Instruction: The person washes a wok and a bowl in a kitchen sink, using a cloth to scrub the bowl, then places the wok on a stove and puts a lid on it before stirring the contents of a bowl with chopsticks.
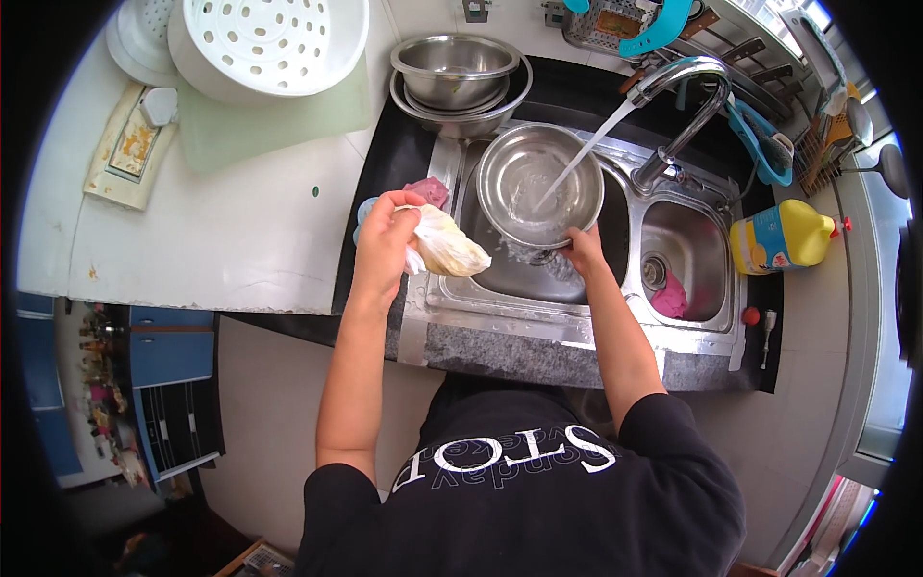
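My left hand (386, 241) pinches a crumpled white, yellow-tinged cloth (451, 245) above the left rim of the sink. Its loose end points toward the large basin (519, 281). With my right hand (584, 252) I grip the near rim of a stainless steel bowl (505, 180), held over that basin. A stream of water (595, 144) from the chrome faucet (692, 68) runs into the bowl. Water also shows in the basin below it. A pink cloth (429, 191) lies just beyond my left hand, partly hidden.
Stacked steel bowls (454, 72) stand behind the sink. A pink rag (669, 296) lies in the small basin (692, 231). To the right is a yellow jug (786, 236). A white perforated basket (270, 50) and a power strip (130, 155) occupy the left counter.
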Demonstrator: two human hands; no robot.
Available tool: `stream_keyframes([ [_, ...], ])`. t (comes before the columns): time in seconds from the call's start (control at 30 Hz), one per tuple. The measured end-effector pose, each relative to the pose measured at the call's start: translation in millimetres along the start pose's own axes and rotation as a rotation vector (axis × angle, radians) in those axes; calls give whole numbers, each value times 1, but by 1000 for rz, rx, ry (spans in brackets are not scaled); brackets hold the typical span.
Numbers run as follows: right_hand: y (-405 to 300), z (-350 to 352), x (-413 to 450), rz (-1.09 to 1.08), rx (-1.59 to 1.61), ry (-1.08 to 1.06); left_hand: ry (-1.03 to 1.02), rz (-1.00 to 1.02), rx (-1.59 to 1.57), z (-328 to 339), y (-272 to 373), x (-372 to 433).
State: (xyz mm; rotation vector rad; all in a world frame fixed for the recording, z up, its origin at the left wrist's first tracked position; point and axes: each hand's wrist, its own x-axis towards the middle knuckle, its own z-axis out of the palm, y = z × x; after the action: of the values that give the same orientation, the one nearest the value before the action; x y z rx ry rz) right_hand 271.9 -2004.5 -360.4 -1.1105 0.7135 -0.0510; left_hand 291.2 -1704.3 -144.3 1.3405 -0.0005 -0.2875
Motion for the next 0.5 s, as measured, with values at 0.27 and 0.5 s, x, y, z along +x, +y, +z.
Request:
stream_keyframes([
  [0.27, -47, -20, -51, -845, -810, 481, -87, 10, -46, 8, -15, 15],
  [0.5, -85, -38, -108, -885, -1042, 729, -171, 25, -17, 19, -34, 40],
])
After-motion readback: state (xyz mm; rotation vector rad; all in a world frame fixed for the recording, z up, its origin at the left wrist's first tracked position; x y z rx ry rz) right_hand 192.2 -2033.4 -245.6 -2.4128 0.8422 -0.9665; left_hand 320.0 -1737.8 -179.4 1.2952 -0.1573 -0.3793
